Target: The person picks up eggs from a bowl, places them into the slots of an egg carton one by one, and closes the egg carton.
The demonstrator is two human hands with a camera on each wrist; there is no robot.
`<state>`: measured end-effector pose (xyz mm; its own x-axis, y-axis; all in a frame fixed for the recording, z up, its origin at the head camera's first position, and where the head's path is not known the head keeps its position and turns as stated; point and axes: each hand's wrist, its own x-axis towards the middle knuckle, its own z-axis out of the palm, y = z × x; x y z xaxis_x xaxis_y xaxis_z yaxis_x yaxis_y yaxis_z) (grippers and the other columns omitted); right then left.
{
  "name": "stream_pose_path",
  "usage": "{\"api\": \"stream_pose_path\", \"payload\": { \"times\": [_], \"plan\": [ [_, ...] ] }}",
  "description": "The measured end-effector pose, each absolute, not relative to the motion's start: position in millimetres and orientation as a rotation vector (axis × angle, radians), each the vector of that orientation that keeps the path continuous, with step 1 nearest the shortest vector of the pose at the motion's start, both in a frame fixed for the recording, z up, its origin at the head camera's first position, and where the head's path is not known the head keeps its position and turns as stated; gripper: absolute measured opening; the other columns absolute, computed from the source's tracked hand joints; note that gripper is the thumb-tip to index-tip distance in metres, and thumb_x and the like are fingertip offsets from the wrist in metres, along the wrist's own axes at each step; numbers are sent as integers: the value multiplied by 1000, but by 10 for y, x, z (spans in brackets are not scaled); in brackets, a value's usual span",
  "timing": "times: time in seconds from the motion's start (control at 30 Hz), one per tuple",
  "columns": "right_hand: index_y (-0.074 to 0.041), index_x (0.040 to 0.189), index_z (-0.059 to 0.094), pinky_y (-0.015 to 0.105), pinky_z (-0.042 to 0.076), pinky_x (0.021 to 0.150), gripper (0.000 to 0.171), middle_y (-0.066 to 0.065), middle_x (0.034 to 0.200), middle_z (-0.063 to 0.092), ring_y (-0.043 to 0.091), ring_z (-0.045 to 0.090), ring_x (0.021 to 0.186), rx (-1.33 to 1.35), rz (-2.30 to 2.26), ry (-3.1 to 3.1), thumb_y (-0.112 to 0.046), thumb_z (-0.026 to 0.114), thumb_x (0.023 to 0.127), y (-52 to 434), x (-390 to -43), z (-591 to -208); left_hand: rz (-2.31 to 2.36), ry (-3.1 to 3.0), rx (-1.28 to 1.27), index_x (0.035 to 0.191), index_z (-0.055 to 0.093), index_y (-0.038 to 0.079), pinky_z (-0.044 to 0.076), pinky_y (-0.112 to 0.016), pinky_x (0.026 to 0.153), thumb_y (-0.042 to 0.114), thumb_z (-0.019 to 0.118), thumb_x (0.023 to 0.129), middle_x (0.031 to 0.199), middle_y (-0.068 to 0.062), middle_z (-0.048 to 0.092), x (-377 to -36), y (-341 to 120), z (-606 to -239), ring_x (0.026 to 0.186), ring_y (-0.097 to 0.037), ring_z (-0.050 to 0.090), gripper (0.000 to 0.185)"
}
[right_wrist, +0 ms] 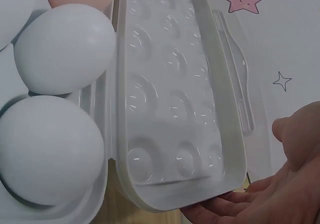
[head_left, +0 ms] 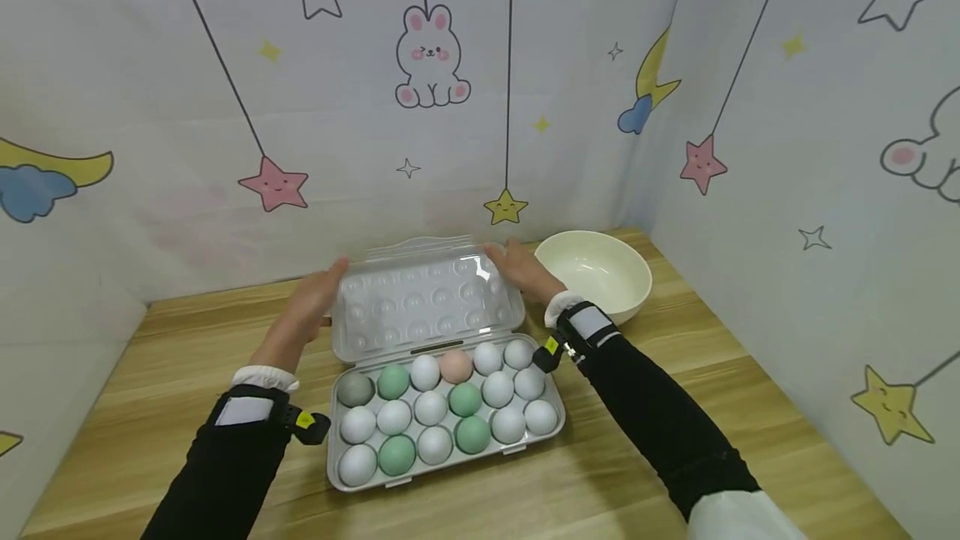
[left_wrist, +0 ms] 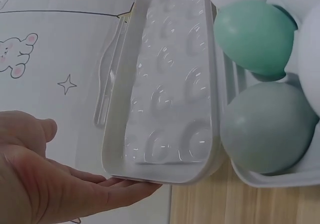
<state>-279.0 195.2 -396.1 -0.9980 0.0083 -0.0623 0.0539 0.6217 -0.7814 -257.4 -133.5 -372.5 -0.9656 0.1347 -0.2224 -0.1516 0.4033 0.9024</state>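
Note:
An egg carton (head_left: 442,477) of pale plastic lies on the table with its clear lid (head_left: 415,307) raised and tilted back. White, green, grey and pinkish eggs (head_left: 433,444) sit in its cups. At the lid's left end is my left hand (head_left: 303,307); its straight fingers (left_wrist: 122,191) touch the lid's outer edge, thumb apart. The right hand (head_left: 525,269) is at the other end, where its fingers (right_wrist: 215,211) rest against the lid's edge. That thumb also stands off the lid. Parts of the fingers are hidden behind the lid in both wrist views.
A cream bowl (head_left: 600,273) stands just right of the lid, close beside the right hand. The wooden table (head_left: 247,307) meets a patterned cloth wall (head_left: 360,132) behind the carton. A second cloth wall (head_left: 787,298) runs along the right.

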Motion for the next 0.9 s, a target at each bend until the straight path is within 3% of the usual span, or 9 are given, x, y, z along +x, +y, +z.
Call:
{"api": "stream_pose_path", "payload": {
  "times": [0.13, 0.27, 0.4, 0.5, 0.67, 0.77, 0.9],
  "plan": [
    [3, 160, 22, 58, 42, 115, 77, 28, 158, 36, 45, 41, 142, 13, -1404, 2742, -53, 37, 108, 1999, -2756, -3888, 1640, 2395, 3, 158, 12, -14, 41, -67, 111, 57, 26, 107, 163, -34, 15, -2519, -1370, -3663, 149, -49, 25, 88],
    [-1, 155, 37, 53, 59, 96, 70, 23, 139, 55, 39, 60, 121, -62, -1450, 2703, -54, 33, 109, 2057, -2707, -3798, 1715, 2355, 18, 155, 22, -15, 42, -67, 110, 60, 26, 106, 159, -36, 25, -2463, -1422, -3612, 145, -49, 31, 90],
    [-7, 146, 49, 53, 62, 87, 62, 19, 125, 62, 36, 65, 108, -131, -1517, 2644, -54, 32, 109, 2123, -2628, -3679, 1746, 2307, 53, 155, 22, -15, 39, -68, 112, 60, 25, 106, 161, -35, 20, -2388, -1465, -3548, 147, -49, 27, 89],
    [-10, 150, 49, 58, 59, 93, 63, 19, 135, 59, 37, 62, 117, -153, -1543, 2592, -55, 32, 109, 2182, -2556, -3584, 1717, 2304, 79, 158, 16, -12, 36, -69, 114, 59, 24, 107, 164, -33, 14, -2325, -1483, -3497, 150, -49, 21, 88],
    [-12, 162, 33, 62, 52, 103, 73, 14, 162, 36, 37, 44, 141, -191, -1500, 2565, -60, 31, 107, 2273, -2417, -3445, 1641, 2319, 181, 161, 5, -8, 30, -70, 116, 57, 23, 108, 164, -33, 11, -2189, -1513, -3427, 150, -53, 14, 86],
    [-10, 162, 30, 62, 52, 103, 74, 14, 165, 31, 37, 39, 145, -258, -1466, 2563, -59, 29, 108, 2305, -2294, -3364, 1593, 2340, 276, 160, 5, -10, 29, -73, 114, 57, 23, 108, 163, -35, 12, -2079, -1532, -3395, 149, -57, 13, 86],
    [-8, 161, 34, 62, 53, 102, 71, 15, 161, 38, 36, 44, 141, -358, -1392, 2562, -56, 28, 109, 2330, -2108, -3289, 1526, 2380, 375, 158, 16, -11, 29, -76, 113, 56, 24, 109, 161, -34, 20, -1926, -1550, -3368, 148, -55, 19, 83]
  ]
}}
